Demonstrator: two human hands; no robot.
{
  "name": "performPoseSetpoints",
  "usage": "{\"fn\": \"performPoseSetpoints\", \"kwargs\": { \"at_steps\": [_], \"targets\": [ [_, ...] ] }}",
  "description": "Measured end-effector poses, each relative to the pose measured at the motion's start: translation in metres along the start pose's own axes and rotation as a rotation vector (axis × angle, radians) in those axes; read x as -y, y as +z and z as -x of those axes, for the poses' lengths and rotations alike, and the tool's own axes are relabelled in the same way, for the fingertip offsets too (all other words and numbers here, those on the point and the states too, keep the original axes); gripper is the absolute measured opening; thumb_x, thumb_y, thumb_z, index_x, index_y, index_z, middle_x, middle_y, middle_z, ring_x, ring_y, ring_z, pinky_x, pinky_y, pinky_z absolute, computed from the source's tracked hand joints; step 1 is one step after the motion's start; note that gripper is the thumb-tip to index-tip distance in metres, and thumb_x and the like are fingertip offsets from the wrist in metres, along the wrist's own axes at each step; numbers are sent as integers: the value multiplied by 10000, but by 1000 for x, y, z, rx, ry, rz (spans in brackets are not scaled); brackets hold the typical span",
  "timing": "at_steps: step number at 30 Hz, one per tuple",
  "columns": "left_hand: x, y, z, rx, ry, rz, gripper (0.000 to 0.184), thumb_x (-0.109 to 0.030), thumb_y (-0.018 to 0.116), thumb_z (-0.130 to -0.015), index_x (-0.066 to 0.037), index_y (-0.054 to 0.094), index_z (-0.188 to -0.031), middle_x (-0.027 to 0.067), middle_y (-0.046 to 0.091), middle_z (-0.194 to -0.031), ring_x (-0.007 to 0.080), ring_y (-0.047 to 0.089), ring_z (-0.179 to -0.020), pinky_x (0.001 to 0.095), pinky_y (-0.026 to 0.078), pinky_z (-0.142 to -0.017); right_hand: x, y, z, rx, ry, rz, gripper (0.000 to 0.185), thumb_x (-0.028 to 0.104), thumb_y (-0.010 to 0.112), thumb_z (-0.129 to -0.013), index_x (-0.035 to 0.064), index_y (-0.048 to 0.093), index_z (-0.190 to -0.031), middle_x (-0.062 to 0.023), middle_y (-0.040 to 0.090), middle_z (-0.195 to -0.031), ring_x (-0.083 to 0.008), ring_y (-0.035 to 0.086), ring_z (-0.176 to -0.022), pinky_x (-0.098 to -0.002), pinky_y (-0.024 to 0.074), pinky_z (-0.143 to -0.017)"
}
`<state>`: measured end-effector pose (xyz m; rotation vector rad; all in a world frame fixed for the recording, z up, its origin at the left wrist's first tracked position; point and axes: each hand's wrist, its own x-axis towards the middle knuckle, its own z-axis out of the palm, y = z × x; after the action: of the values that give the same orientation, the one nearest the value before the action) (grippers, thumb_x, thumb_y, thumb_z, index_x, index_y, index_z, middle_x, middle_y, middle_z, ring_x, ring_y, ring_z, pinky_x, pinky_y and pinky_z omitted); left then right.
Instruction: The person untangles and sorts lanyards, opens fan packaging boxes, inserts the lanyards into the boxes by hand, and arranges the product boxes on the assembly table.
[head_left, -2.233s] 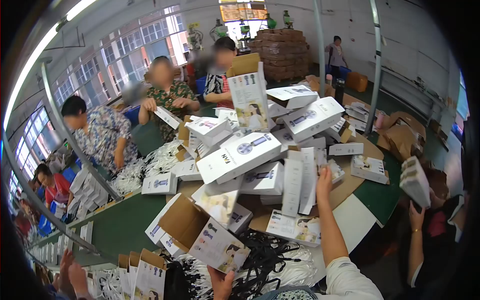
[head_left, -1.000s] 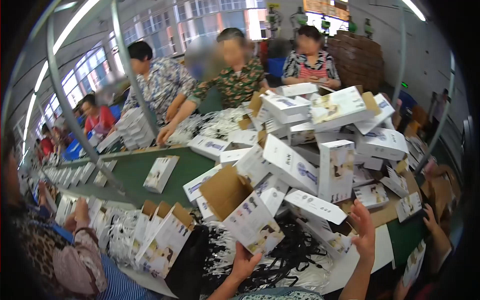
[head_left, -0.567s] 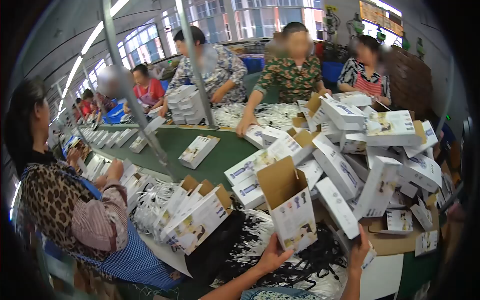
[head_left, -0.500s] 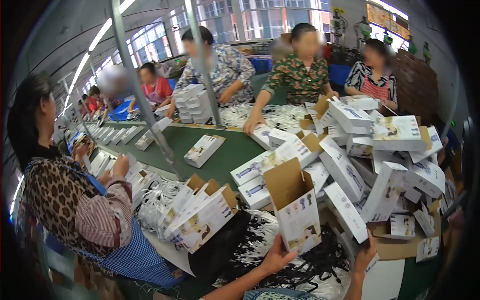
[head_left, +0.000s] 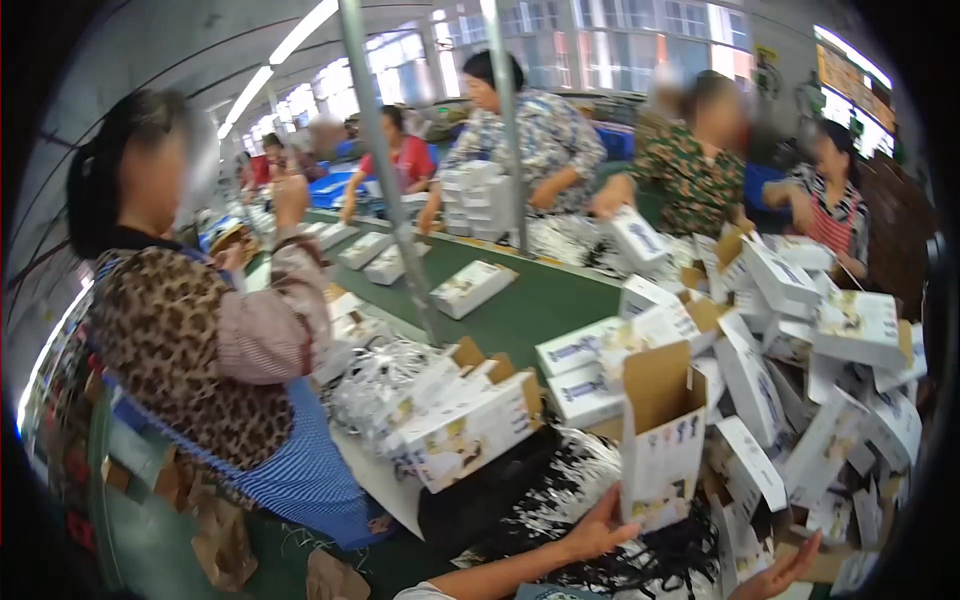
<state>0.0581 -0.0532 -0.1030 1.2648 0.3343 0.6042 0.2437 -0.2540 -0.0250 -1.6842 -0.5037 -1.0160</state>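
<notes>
An open white printed box (head_left: 662, 465) stands upright with its brown flap raised, and my left hand (head_left: 600, 527) grips its lower left side. My right hand (head_left: 778, 578) is at the lower right with fingers apart and nothing in it, just below the pile. Near it a narrow white box (head_left: 750, 462) leans at the pile's front. The large heap of white fan boxes (head_left: 745, 375) rises behind and to the right. Black straps (head_left: 680, 560) and white straps (head_left: 585, 460) lie around and below the held box.
Open boxes (head_left: 470, 430) lean together left of centre. A green conveyor belt (head_left: 530, 310) carries white boxes. A co-worker in a leopard-print top (head_left: 190, 350) stands at the left; others sit or stand across the belt. Metal poles (head_left: 395, 180) rise beside it.
The view has swung left, so the scene sits further right. My right hand has come off the narrow white box and opened. A co-worker across the belt has lifted a white box.
</notes>
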Motion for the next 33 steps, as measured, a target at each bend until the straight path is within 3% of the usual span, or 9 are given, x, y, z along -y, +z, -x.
{"fn": "performPoseSetpoints", "kwargs": {
  "at_steps": [7, 9, 15, 16, 17, 19, 23, 26, 33],
  "targets": [
    [-25, -2, 22, -125, 145, 57, 793, -203, 631, -832, -20, 119, -1409, 128, 333, -1348, 214, 379, -1233, 386, 308, -1023, 73, 57, -3, 335, -147, -207, 383, 221, 457, -952, -34, 479, -1237, -216, 481, -1267, -320, 516, -1088, -406, 387, -969],
    [-39, -5, 31, -116, 99, 78, 791, -118, 620, -804, -39, 123, -1415, 103, 327, -1381, 200, 329, -1271, 361, 260, -1048, 91, 95, 2, 482, -58, -440, 454, -57, 344, -830, -36, 442, -1273, -163, 428, -1341, -268, 391, -1248, -368, 247, -1066],
    [-78, -28, 70, -70, 75, 121, 756, -152, 627, -824, -46, 160, -1409, 106, 363, -1373, 215, 375, -1249, 383, 310, -1028, 175, 258, 29, 702, -412, -530, 292, 64, 578, -820, -1, 577, -1105, -165, 535, -1180, -288, 500, -1101, -370, 381, -937],
    [-85, -39, 70, -56, 84, 128, 749, -159, 628, -828, -47, 168, -1408, 106, 371, -1371, 218, 385, -1244, 387, 320, -1024, 168, 347, 81, 1109, 254, -784, 317, 116, 615, -810, 18, 585, -1110, -155, 546, -1162, -282, 508, -1088, -363, 387, -928],
    [-89, -44, 73, -42, 82, 139, 742, -165, 629, -832, -48, 175, -1407, 107, 378, -1370, 221, 394, -1240, 392, 330, -1020, 183, 357, 92, 1044, -233, -696, 353, 210, 624, -820, 43, 581, -1129, -164, 547, -1165, -309, 509, -1088, -383, 381, -942],
    [-91, -53, 76, -34, 84, 149, 736, -172, 631, -836, -50, 182, -1406, 107, 385, -1368, 224, 403, -1235, 396, 340, -1016, 190, 399, 129, 1033, -674, -448, 453, 368, 610, -825, 95, 558, -1182, -157, 532, -1210, -329, 477, -1137, -461, 318, -1007],
    [-93, -64, 82, -27, 51, 68, 787, -219, 649, -811, -30, 175, -1409, 124, 385, -1352, 228, 348, -1268, 390, 280, -1050, 198, 445, 170, 1304, -782, -56, 644, 623, 504, -788, 194, 499, -1268, -104, 475, -1313, -341, 350, -1268, -603, 137, -1059],
    [-73, -70, 79, -75, 90, 40, 813, -210, 658, -791, -28, 168, -1412, 125, 357, -1369, 228, 325, -1281, 388, 278, -1052, 181, 452, 175, 1518, -805, 184, 697, 675, 479, -768, 199, 490, -1278, -89, 469, -1318, -344, 319, -1292, -647, 119, -1039],
    [-45, -76, 71, -37, -30, -44, 764, -195, 681, -754, -31, 271, -1378, 142, 408, -1328, 250, 373, -1236, 381, 310, -1020, 144, 453, 166, 1437, -871, -8, 608, 517, 662, -647, 178, 580, -1144, -65, 531, -1127, -287, 426, -1156, -662, 139, -1029]
  ]
}}
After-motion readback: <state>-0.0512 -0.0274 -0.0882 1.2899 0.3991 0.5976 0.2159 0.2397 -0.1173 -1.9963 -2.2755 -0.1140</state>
